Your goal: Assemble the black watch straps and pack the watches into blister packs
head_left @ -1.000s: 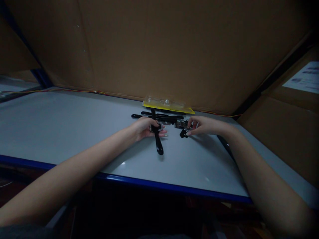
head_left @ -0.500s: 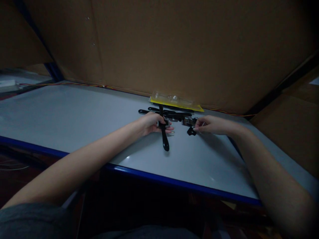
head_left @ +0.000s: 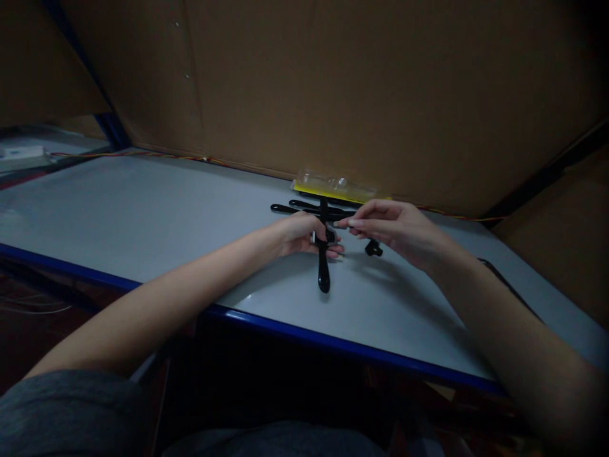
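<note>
Black handle (head_left: 323, 273) lies on the tabletop (head_left: 143, 197): left hand (head_left: 299, 235), grip closed on it; right hand (head_left: 394, 228), grip pinched, load unclear, above small black part (head_left: 373, 249).

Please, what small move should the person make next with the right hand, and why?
Probably the right hand should lower its pinched fingertips to the black handle held by the left hand, because they are already just beside it. Anything pinched is too small to tell. The small black piece can likely wait, lying on the table.
</note>
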`<state>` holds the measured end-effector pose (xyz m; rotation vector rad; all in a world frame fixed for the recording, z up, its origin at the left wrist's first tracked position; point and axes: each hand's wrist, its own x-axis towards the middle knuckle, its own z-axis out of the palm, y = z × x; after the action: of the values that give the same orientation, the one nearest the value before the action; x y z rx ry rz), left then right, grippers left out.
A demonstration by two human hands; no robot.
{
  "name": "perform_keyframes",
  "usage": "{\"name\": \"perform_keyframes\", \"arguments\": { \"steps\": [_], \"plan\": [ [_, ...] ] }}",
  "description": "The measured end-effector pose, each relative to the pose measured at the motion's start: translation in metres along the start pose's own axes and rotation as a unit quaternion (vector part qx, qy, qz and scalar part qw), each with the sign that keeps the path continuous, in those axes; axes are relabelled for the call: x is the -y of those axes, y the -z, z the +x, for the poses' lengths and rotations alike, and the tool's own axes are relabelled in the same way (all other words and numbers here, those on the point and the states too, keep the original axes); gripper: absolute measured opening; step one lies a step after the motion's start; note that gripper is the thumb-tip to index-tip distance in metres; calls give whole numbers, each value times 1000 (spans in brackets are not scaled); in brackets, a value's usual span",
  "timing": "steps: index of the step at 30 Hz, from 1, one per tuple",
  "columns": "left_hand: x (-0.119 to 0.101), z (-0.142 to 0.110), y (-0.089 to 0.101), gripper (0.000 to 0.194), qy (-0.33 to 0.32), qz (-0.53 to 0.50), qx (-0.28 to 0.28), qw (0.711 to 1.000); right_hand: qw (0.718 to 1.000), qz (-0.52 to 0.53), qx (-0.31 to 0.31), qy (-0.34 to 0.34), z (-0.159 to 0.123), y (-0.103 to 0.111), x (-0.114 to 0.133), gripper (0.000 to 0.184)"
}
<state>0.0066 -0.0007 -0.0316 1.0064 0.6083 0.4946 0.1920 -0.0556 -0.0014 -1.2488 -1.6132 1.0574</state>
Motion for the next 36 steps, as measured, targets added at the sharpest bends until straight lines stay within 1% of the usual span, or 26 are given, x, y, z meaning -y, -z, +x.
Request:
{"name": "perform_keyframes", "arguments": {
  "steps": [4, 7, 10, 12, 14, 17, 19, 22, 24, 26, 29, 32, 36],
  "plan": [
    [2, 1, 3, 33, -3, 8, 29, 1000, 998, -40, -34, 35, 1, -6, 0, 24],
    [2, 1, 3, 34, -4, 13, 34, 999, 996, -68, -16, 63, 2, -9, -2, 22],
    [1, 0, 1, 36, -3, 19, 29, 999, 985, -123, 7, 121, 3, -10, -5, 21],
    [0, -1, -2, 36, -1, 21, 24, 999, 966, -195, 8, 169, 3, -10, -8, 19],
    [0, -2, -3, 37, 1, 21, 21, 1000, 939, -271, 3, 211, 3, -10, -10, 21],
    [0, -2, -4, 38, 1, 20, 17, 1000, 907, -338, -5, 251, 2, -12, -12, 24],
    [0, -2, -4, 38, -1, 14, 19, 1000, 899, -354, -12, 259, 1, -14, -12, 24],
    [1, -1, -4, 41, -2, 4, 19, 1000, 894, -365, -31, 257, 0, -18, -11, 17],
    [1, 0, -4, 40, -1, 1, 19, 1000, 890, -368, -33, 266, 0, -20, -11, 13],
    [2, 0, -4, 38, -7, -2, 25, 1000, 888, -368, -28, 275, 1, -21, -12, 12],
    [2, 0, -4, 40, -12, -7, 27, 1000, 889, -373, -31, 266, 2, -21, -13, 13],
    [1, 0, -4, 44, -4, -12, 18, 1000, 888, -381, -32, 256, 3, -21, -15, 12],
    [-1, -2, -7, 47, 6, -6, 8, 1000, 893, -366, -35, 260, 5, -21, -17, 10]
  ]
}}
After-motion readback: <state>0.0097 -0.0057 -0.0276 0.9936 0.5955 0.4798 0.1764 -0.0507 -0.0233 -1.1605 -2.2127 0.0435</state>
